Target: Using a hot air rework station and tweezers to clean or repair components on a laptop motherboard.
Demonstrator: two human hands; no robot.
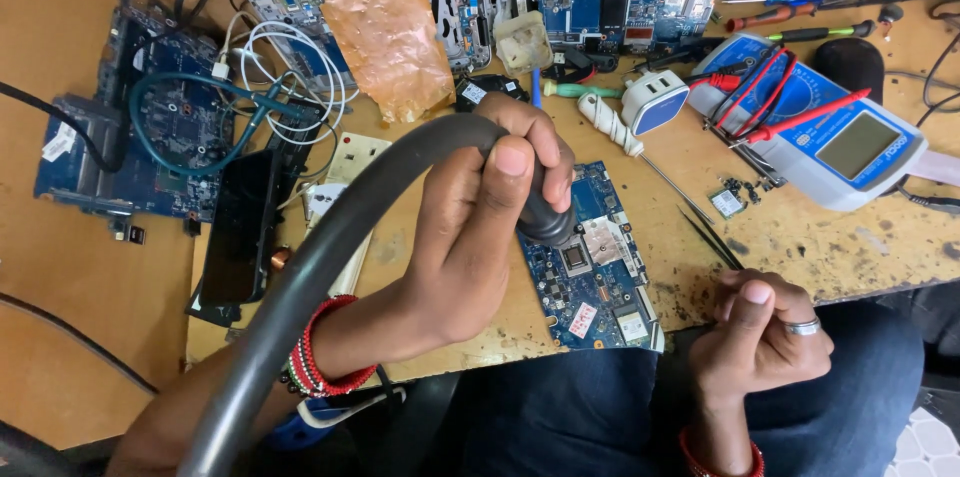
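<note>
My left hand (480,227) is wrapped around the black end of a thick grey hose (300,277), holding its nozzle just above a blue circuit board (600,282) near the bench's front edge. The hose runs down to the lower left past my beaded wrist. My right hand (765,332), with a ring on one finger, is loosely curled at the bench edge and pinches thin black tweezers (712,237) that point up and left toward the board.
A white-handled screwdriver (612,125) lies beside the board. To the right are a blue and white multimeter (835,132) with red probes and a white plug adapter (655,102). More boards (140,137), white cables (290,67), copper-coloured foil (385,27) and a black phone (240,237) crowd the left and back.
</note>
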